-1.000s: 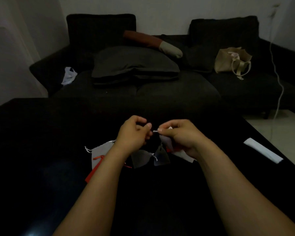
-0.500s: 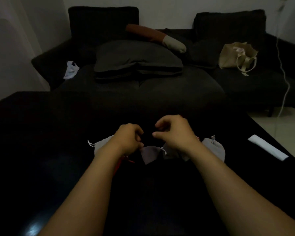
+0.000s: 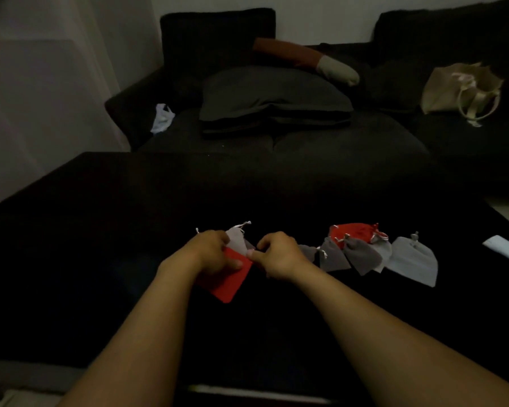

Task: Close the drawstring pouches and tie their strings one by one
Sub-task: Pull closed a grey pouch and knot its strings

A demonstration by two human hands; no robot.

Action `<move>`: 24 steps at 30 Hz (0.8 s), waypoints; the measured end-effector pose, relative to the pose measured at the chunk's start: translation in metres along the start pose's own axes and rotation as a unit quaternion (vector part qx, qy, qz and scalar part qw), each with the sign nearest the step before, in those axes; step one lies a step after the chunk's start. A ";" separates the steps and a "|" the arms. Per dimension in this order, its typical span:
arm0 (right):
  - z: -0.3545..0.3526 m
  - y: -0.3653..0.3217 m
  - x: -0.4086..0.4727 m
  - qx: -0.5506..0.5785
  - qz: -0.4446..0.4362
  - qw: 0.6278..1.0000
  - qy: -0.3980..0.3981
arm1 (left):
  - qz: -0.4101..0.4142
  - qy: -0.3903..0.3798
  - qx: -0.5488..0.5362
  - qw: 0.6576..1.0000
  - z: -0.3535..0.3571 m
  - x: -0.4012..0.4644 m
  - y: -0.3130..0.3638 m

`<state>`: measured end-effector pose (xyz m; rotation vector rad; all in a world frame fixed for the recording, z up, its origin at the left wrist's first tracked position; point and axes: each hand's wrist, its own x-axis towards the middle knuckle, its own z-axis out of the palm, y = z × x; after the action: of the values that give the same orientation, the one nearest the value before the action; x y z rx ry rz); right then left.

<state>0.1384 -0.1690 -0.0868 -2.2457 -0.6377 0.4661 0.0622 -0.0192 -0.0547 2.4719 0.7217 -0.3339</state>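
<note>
- Hands first: my left hand (image 3: 210,254) and right hand (image 3: 278,255) sit close together over the dark table (image 3: 100,230), both on a flat red pouch (image 3: 227,282) whose body trails back toward me from the grip.
- Left fingers curl onto the pouch's top edge with the thumb lying across the red cloth; the right thumb and forefinger pinch in at the same mouth from the other side. I read both as clamped on that pouch, though the dim light hides the strings themselves.
- Just beyond the grip, a light grey pouch (image 3: 236,242) pokes out between my knuckles, its white cord ends (image 3: 246,224) sticking up past it. It looks like it waits its turn.
- I judge the two-sided hold makes sense: each hand takes one side of the mouth so the cords can be drawn apart and the opening cinched.
- Off to the right of the grip, well apart, lies a cluster: another red pouch (image 3: 353,233), several dark grey pouches (image 3: 360,257) and a larger pale grey pouch (image 3: 412,264), overlapping in a row. Their necks look gathered, so I take them as finished and set aside.
- Further right, a white strip (image 3: 503,249) lies at the table's edge.
- Writing or brands: none I can read anywhere; too dark and too small.
</note>
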 end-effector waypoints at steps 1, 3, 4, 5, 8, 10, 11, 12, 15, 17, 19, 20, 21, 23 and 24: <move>0.002 0.001 0.002 0.023 0.010 1.000 0.005 | 0.010 -0.002 -0.010 1.000 0.002 0.000 -0.003; 0.004 0.004 0.008 0.064 0.032 0.997 0.021 | 0.040 0.005 0.002 0.999 0.005 -0.001 -0.004; 0.006 0.004 0.012 0.074 0.044 0.996 0.027 | 0.058 0.011 0.013 0.998 0.007 0.000 -0.004; 0.007 0.005 0.014 0.080 0.055 0.995 0.031 | 0.069 0.013 0.024 0.997 0.008 0.001 -0.004; 0.007 0.005 0.017 0.127 0.046 0.990 0.030 | 0.081 0.018 0.050 0.995 0.009 0.006 -0.004; 0.004 0.003 0.016 0.170 0.009 0.985 0.029 | 0.084 0.036 0.057 0.994 0.006 0.007 -0.005; 0.002 0.001 0.015 0.185 -0.010 0.982 0.027 | 0.086 0.043 0.042 0.994 0.005 0.007 -0.004; 0.000 0.000 0.015 0.201 -0.027 0.979 0.021 | 0.090 0.046 0.018 0.995 0.003 0.005 -0.004; -0.008 -0.004 0.010 0.267 -0.024 0.963 -0.028 | 0.146 0.049 -0.064 0.986 0.003 0.002 0.002; -0.010 -0.006 0.008 0.312 0.006 0.947 -0.075 | 0.180 0.079 -0.082 0.977 0.004 0.002 0.003; -0.011 -0.007 0.008 0.343 0.031 0.934 -0.093 | 0.175 0.104 -0.084 0.975 0.004 0.000 0.003; -0.011 -0.007 0.009 0.355 0.038 0.930 -0.088 | 0.167 0.107 -0.087 0.976 0.004 -0.001 0.002; -0.011 -0.007 0.009 0.362 0.043 0.928 -0.080 | 0.162 0.109 -0.090 0.977 0.004 -0.002 0.001; -0.010 -0.005 0.009 0.358 0.040 0.929 -0.088 | 0.154 0.111 -0.096 0.977 0.004 -0.003 0.000; -0.010 -0.004 0.008 0.351 0.033 0.930 -0.106 | 0.152 0.111 -0.098 0.977 0.005 -0.003 0.001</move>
<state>0.1489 -0.1673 -0.0783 -1.5467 -0.4089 0.8320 0.0598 -0.0237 -0.0569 2.4020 0.4275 0.1247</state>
